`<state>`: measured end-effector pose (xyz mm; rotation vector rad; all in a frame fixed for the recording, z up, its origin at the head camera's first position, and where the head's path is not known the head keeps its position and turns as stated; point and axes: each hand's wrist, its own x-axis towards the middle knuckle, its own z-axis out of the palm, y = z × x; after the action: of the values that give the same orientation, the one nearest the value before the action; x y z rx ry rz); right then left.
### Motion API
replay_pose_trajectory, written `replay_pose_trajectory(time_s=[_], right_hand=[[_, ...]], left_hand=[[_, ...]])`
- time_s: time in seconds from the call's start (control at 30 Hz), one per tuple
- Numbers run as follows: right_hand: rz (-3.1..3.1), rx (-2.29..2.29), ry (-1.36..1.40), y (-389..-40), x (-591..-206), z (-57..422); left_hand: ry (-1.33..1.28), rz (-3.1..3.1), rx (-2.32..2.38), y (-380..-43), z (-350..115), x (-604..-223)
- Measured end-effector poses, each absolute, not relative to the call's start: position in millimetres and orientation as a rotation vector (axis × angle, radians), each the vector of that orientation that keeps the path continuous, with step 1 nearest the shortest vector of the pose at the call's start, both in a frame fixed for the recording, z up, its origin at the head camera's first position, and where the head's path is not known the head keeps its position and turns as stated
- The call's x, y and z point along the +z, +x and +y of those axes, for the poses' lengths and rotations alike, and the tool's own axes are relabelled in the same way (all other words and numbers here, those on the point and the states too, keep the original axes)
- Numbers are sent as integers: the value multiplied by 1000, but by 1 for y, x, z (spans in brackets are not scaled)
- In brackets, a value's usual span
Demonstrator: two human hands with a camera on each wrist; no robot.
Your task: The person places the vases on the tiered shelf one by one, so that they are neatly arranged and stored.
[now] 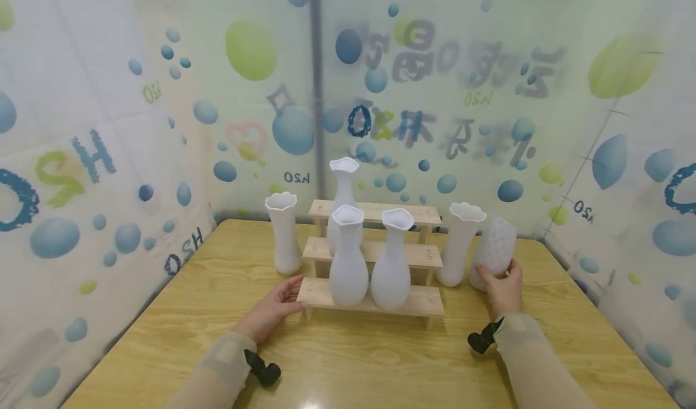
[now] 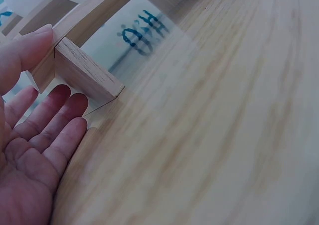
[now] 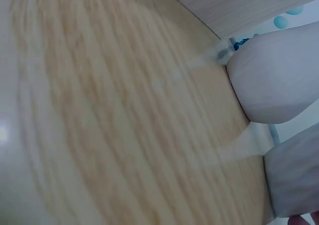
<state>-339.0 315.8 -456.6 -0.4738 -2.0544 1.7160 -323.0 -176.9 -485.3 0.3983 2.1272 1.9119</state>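
A three-tier wooden stand (image 1: 424, 298) bears white vases. On the lowest tier are two bulbous vases with narrow necks, the left one (image 1: 348, 273) and the right one (image 1: 390, 279); a similar vase (image 1: 345, 182) stands higher, behind them. My left hand (image 1: 272, 306) is at the stand's left end, its thumb (image 2: 27, 53) touching the lowest board and its fingers loosely extended by the leg (image 2: 87, 68). Over at the right, my right hand (image 1: 504, 285) grips the lower part of a white vase with a diamond-textured surface (image 1: 497, 244). Only fingertips (image 3: 299, 220) show in the right wrist view.
A straight-sided white vase with a wavy rim (image 1: 286, 237) stands left of the stand. Another wavy-rimmed vase (image 1: 455, 246) stands between the stand and my right hand. The wooden table (image 1: 359, 367) meets patterned curtains (image 1: 462, 95) at its back and sides.
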Motion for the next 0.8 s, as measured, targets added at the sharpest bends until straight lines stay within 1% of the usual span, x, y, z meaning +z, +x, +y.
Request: replay_pose_trajectory(time_s=[0.33,0.57,0.8], right_hand=[[-2159,1545,-463,-338,-452,315],[-2163,1544,-482,-335,-453,316],[-2208,1526,-478,-324,-454,319]], left_hand=[[376,2131,1917,-323,-177,-485],[388,2119,1909,-324,-178,-487],[383,2111,1915,-324,-178,-485]])
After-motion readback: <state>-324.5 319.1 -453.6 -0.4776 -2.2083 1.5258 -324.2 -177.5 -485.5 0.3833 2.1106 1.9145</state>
